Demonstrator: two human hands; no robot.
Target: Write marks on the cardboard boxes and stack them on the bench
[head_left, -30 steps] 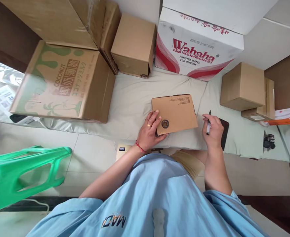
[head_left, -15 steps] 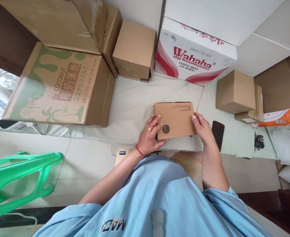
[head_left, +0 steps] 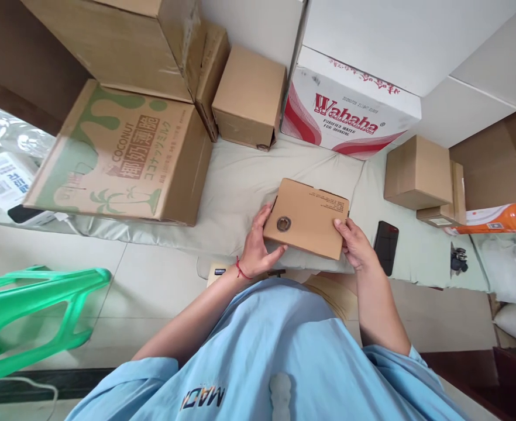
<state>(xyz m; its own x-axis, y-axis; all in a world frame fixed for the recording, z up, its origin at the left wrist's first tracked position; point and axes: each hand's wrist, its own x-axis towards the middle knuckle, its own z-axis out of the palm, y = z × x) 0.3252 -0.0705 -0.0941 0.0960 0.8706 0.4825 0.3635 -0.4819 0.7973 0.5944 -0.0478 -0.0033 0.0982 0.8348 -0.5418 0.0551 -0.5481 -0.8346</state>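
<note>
Small carton (head_left: 307,217) has swung clockwise since a moment ago; right hand (head_left: 358,247) pinches its side, left hand (head_left: 255,250) spreads around the opposite edge, probably steadying it.

Pale cloth-covered surface (head_left: 236,181) | on it: coconut carton (head_left: 120,161) | plain brown box (head_left: 249,96) | Wahaha carton (head_left: 350,111) | black phone (head_left: 386,248)

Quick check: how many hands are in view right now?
2: the left hand, spread at the left end of the small cardboard box, and the right hand, gripping its right end. No other hand shows.
</note>
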